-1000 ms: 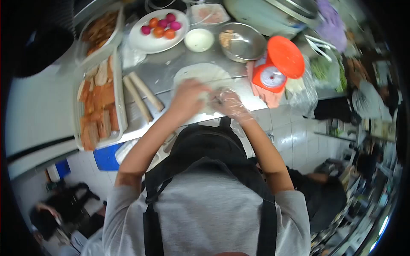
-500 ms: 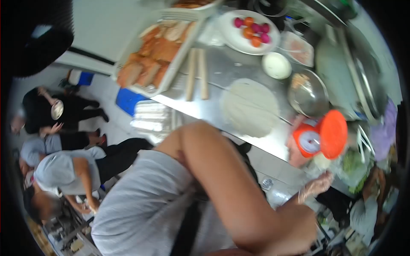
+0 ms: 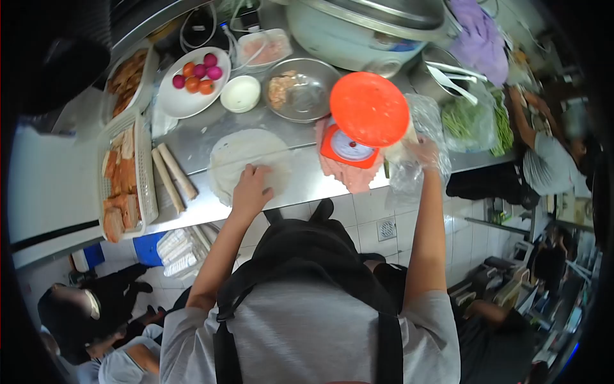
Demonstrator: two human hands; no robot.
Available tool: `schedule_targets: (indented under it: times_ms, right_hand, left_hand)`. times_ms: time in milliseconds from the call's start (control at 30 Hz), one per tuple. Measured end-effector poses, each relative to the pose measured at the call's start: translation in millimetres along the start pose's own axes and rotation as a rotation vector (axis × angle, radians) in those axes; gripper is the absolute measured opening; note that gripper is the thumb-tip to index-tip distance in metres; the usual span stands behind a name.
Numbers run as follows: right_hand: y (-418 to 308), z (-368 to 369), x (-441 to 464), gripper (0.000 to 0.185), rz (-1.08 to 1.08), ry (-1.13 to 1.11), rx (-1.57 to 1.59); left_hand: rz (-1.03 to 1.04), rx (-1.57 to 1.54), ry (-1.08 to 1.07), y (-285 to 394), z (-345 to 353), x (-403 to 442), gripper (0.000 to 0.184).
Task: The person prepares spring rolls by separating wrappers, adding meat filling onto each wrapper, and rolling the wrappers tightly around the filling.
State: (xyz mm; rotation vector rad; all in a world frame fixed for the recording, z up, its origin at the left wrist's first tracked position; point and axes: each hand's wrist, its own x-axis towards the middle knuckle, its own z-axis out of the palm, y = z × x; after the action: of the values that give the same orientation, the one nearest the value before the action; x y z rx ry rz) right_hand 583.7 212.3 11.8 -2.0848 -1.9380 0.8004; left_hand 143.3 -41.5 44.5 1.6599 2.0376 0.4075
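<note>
Round, flat white wrapper sheets (image 3: 246,153) lie on the steel counter. My left hand (image 3: 252,189) rests on their near edge, fingers apart, and grips nothing that I can see. To the right, my right hand (image 3: 425,153) wears a clear plastic glove and touches a clear plastic bag (image 3: 419,115). Glove and bag blur its fingers, so their grip does not show. Just left of that hand stands an orange kitchen scale (image 3: 348,147) with a round orange pan (image 3: 369,109), on a pink cloth (image 3: 352,179).
Two wooden rolling pins (image 3: 169,176) lie beside a basket (image 3: 152,192) of orange-brown slabs. Behind are a plate (image 3: 167,99) of purple and orange balls, a white bowl (image 3: 240,94), a metal bowl (image 3: 313,96) with filling and a large pot (image 3: 345,38). Bagged greens (image 3: 470,121) sit right. Other people work nearby.
My view has swung round to face the counter squarely. My left hand now shows on the wrapper sheets; my gloved right hand has come to the plastic bag beside the scale.
</note>
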Motion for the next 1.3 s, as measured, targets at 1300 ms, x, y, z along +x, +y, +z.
schedule_targets:
  times_ms: [1300]
  right_hand:
    - [-282.5, -44.0, -130.9, 0.030, -0.700, 0.135, 0.618]
  left_hand:
    - [-0.192, -0.063, 0.500, -128.7, -28.4, 25.4, 0.048]
